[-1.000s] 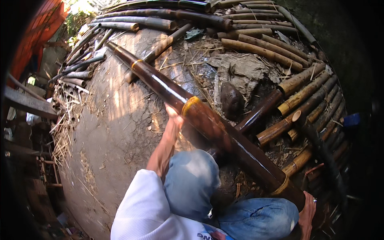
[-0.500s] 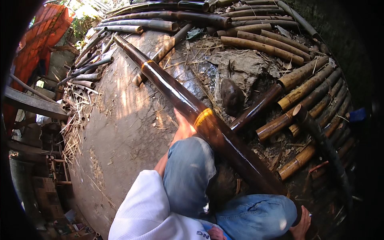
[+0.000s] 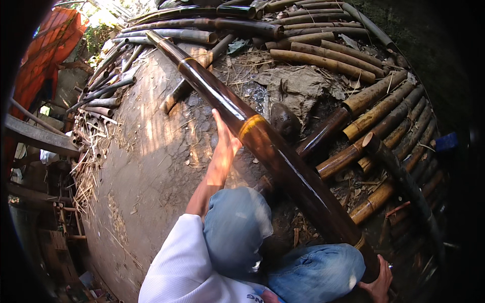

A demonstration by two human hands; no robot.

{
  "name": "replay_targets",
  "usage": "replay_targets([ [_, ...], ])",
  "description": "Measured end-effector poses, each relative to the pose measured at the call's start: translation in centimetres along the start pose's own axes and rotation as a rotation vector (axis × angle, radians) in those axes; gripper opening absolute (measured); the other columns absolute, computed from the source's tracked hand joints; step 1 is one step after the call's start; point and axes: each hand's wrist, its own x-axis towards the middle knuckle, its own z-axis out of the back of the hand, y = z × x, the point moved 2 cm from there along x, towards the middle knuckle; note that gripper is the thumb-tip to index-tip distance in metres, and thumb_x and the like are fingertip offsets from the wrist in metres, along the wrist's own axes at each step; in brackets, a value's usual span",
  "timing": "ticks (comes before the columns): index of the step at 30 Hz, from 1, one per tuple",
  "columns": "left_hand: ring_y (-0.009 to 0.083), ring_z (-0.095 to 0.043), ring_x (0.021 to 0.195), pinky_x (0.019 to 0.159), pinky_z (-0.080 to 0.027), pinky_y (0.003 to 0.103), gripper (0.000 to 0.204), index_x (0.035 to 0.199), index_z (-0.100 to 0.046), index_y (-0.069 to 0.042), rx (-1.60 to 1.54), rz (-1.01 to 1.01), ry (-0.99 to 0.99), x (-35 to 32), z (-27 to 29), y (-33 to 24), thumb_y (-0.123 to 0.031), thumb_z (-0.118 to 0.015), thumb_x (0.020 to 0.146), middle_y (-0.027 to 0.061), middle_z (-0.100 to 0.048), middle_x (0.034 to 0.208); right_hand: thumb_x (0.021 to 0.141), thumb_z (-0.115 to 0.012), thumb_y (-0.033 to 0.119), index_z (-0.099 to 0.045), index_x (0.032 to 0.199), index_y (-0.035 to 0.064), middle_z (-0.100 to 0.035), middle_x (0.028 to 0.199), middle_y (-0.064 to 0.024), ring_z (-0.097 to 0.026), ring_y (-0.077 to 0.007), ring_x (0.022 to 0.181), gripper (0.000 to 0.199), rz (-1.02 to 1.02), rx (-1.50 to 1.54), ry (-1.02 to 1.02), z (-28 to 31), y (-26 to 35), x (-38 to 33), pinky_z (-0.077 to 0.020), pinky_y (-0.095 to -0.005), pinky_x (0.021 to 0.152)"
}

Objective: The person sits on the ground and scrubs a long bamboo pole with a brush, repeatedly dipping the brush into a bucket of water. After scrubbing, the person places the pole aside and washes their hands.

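The long dark bamboo pole (image 3: pixel 283 161) lies slanted across the person's knees, running from the stacked bamboo (image 3: pixel 323 60) at the top down to the lower right, glossy and dark brown along the whole stretch that shows, with yellowish rings at its joints. The left hand (image 3: pixel 225 146) reaches up with fingers stretched almost flat, its fingertips against the pole's side just beside a yellow ring and not closed round it, while the right hand (image 3: pixel 379 283) is curled around the pole's lower end. Judging by the even sheen, work on this pole looks well advanced, though paler poles (image 3: pixel 374 91) wait untouched beside the dirt floor (image 3: pixel 146 166).
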Motion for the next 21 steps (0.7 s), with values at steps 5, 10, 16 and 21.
replay_targets([
  [5, 0.0374, -0.065, 0.118, 0.104, -0.052, 0.06, 0.099, 0.147, -0.05, -0.013, -0.136, 0.111, -0.104, 4.1, 0.5, -1.6, -0.09, -0.033, 0.089, 0.0154, -0.064, 0.134, 0.048, -0.098, 0.025, -0.05, 0.145, 0.0011, -0.061, 0.134, -0.0213, -0.058, -0.0416, 0.128, 0.111, 0.025, 0.024, -0.129, -2.2, 0.6, 1.9, -0.0466, -0.0492, 0.108],
  [10, 0.0413, -0.061, 0.124, 0.103, -0.047, 0.069, 0.098, 0.148, -0.05, -0.013, -0.06, 0.016, -0.133, 10.2, 5.0, -10.3, -0.09, -0.039, 0.088, 0.0162, -0.062, 0.141, 0.05, -0.1, 0.03, -0.052, 0.144, -0.0002, -0.063, 0.136, -0.0228, -0.059, -0.0399, 0.13, 0.109, 0.165, 0.081, -0.039, -2.0, 7.4, 8.9, -0.0469, -0.0472, 0.111],
  [16, 0.0298, -0.058, 0.13, 0.107, -0.052, 0.048, 0.094, 0.158, -0.035, -0.013, -0.046, -0.054, 0.321, 2.1, 0.4, -2.4, -0.082, -0.036, 0.095, 0.0166, -0.053, 0.15, 0.053, -0.099, 0.035, -0.052, 0.144, 0.0019, -0.064, 0.133, -0.0206, -0.061, -0.0378, 0.126, 0.107, 0.289, 0.118, -0.104, 0.2, 20.5, 21.2, -0.0478, -0.0463, 0.108],
  [21, 0.023, -0.073, 0.1, 0.083, -0.064, 0.041, 0.066, 0.143, -0.051, -0.016, -0.078, -0.063, -0.037, 0.4, -2.5, 9.8, -0.052, -0.075, 0.092, 0.0066, -0.07, 0.118, 0.067, -0.093, 0.04, -0.053, 0.146, 0.0062, -0.066, 0.132, -0.0204, -0.063, -0.0356, 0.124, 0.095, 0.329, 0.111, 0.023, -2.4, 33.7, 30.5, -0.0487, -0.0427, 0.106],
])
